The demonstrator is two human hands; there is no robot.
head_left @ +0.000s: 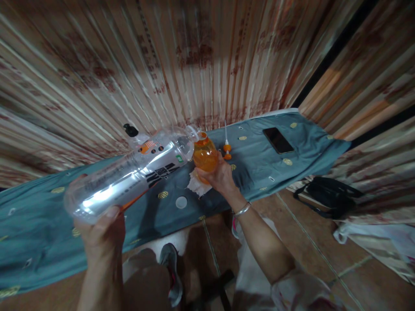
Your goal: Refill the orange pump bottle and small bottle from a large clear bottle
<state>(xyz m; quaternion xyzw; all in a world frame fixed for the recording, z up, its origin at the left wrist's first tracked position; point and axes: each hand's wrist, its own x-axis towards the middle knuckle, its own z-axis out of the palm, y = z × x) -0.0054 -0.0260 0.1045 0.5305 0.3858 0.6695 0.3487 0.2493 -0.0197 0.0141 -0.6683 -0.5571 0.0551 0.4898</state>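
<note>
My left hand [102, 229] is closed round the lower end of a large clear plastic bottle [129, 177] with a silver label. The bottle is tilted, its uncapped neck at the mouth of a small orange bottle [206, 156]. My right hand [222, 175] grips that orange bottle, which stands on or just above a crumpled white tissue [197, 186]. Behind my right hand lies an orange pump top [227, 149] with its clear tube. A round white cap [181, 202] rests on the cloth in front of the bottles. Whether liquid is flowing I cannot tell.
A teal cloth [259, 172] with yellow patterns covers the narrow table. A black phone [278, 140] lies to the right. Behind the large bottle stands a clear bottle with a black top [130, 130]. Patterned curtains [194, 65] hang behind; a black bag [327, 194] is at the right.
</note>
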